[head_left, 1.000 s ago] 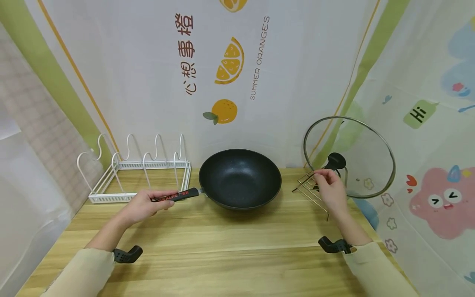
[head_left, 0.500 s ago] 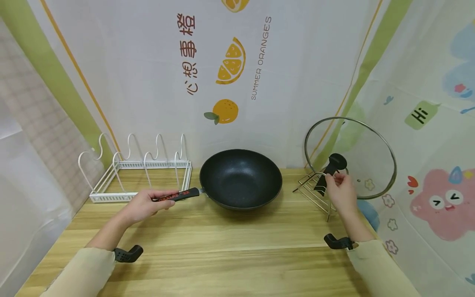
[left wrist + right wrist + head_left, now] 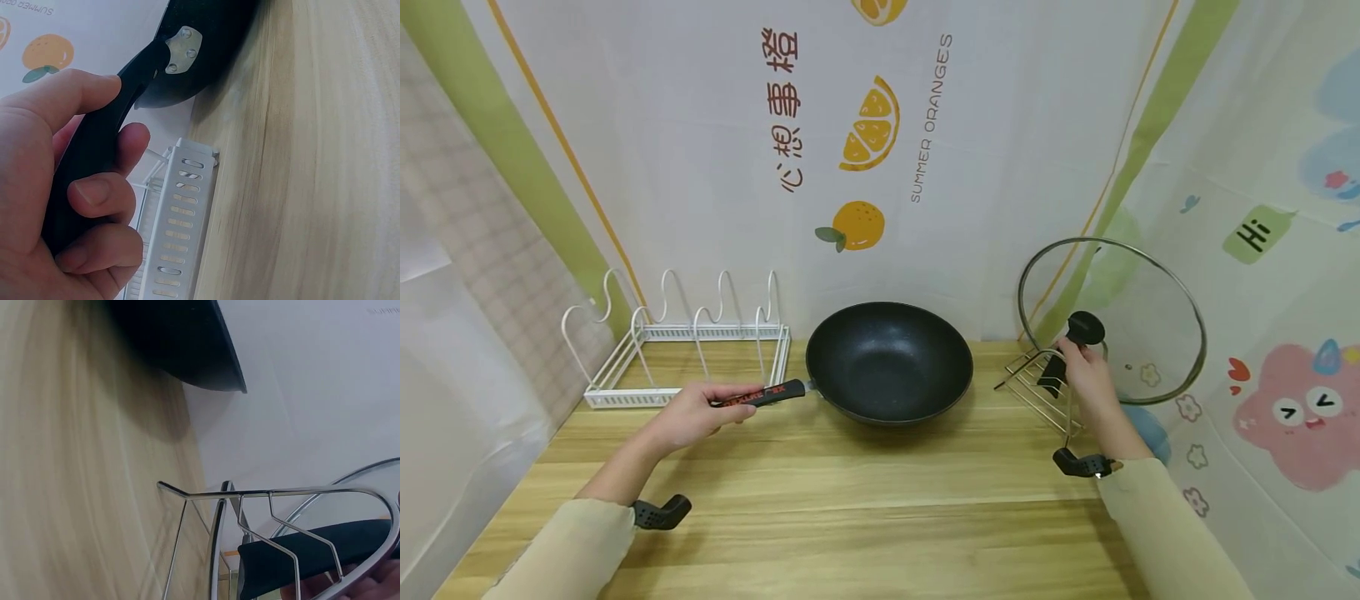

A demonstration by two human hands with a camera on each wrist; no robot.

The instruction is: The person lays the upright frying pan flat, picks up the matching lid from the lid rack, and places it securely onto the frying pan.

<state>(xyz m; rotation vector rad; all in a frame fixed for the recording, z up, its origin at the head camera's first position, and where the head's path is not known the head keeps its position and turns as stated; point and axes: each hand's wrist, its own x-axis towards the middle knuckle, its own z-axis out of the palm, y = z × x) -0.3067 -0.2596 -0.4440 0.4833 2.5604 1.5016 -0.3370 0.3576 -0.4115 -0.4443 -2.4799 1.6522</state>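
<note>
My left hand [image 3: 688, 415] grips the black handle [image 3: 90, 147] of a deep black wok [image 3: 889, 367]; in the left wrist view the thumb lies along its top and the fingers curl underneath. On the right, a glass lid [image 3: 1138, 304] with a metal rim leans upright in a gold-toned wire rack [image 3: 1043, 398]. My right hand [image 3: 1090, 385] holds the lid's black upright handle [image 3: 1086, 327] just below its rounded top. The right wrist view shows that handle [image 3: 300, 559] behind the rack's bent wire [image 3: 281, 492], with fingertips partly hidden under it.
A white rack [image 3: 628, 400] with tall wavy dividers stands at the back left, behind the left hand. The wooden tabletop [image 3: 850, 517] meets a printed cloth backdrop [image 3: 985, 167] behind the wok, and another printed cloth [image 3: 1225, 308] hangs along the right side.
My right hand has moved from in front of the lid handle out to its right, then up and in onto it. The left hand, wok and lid have stayed in place.
</note>
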